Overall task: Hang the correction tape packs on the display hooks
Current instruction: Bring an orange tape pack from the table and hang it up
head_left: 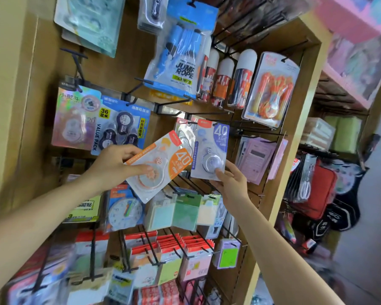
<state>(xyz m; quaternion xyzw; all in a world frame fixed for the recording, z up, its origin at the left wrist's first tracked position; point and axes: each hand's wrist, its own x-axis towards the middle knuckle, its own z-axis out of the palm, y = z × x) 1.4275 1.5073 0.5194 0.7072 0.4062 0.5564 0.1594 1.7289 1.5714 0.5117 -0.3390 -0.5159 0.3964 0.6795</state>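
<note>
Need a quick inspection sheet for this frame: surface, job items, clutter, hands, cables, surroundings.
Surface: wooden display board with black hooks, most of them loaded.
Job's things: orange pack tilted, on no hook; lavender pack upright, top at a hook.
Clutter: jump rope pack, clock pack.
Grippers: left hand holds the orange pack in a pinch grip; right hand pinches the lavender pack's bottom edge.
Cables: nothing seen.
Surroundings: bags hanging to the right.

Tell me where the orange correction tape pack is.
The orange pack sits at the centre of the head view, tilted, gripped by the left hand, just left of the blue pack the right hand pinches.
</note>
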